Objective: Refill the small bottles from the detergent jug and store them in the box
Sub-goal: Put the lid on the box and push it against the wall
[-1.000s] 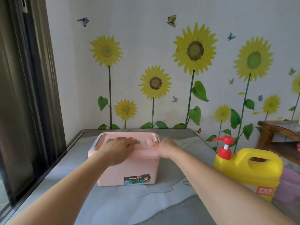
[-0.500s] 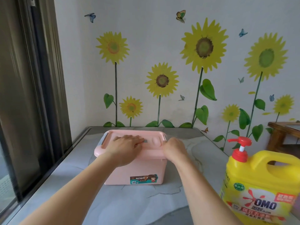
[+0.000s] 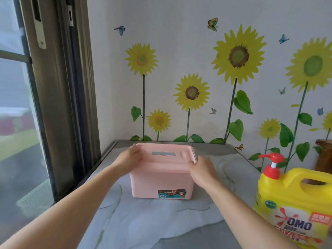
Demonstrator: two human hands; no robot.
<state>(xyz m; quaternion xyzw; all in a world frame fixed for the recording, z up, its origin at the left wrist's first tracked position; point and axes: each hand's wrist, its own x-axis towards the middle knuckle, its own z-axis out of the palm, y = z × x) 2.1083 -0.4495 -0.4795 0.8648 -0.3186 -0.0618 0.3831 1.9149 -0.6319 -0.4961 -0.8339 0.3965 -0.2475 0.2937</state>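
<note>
A pink storage box [image 3: 161, 182] with its lid [image 3: 165, 155] on stands in the middle of the marble-patterned table [image 3: 152, 221]. My left hand [image 3: 128, 158] grips the lid's left edge. At the lid's right front corner my right hand [image 3: 202, 168] holds on by the clasp. A big yellow detergent jug [image 3: 294, 202] with a red pump [image 3: 272, 165] stands at the table's right front. No small bottles are in view; the box's inside is hidden.
A dark-framed window [image 3: 59, 87] runs along the table's left side. The wall with sunflower stickers [image 3: 237, 56] closes off the back. A brown wooden piece of furniture [image 3: 323, 155] stands beyond the jug at the far right.
My left hand has slid from the top of the lid to its left edge, and my right hand has shifted to the right corner. The camera has turned left and moved nearer.
</note>
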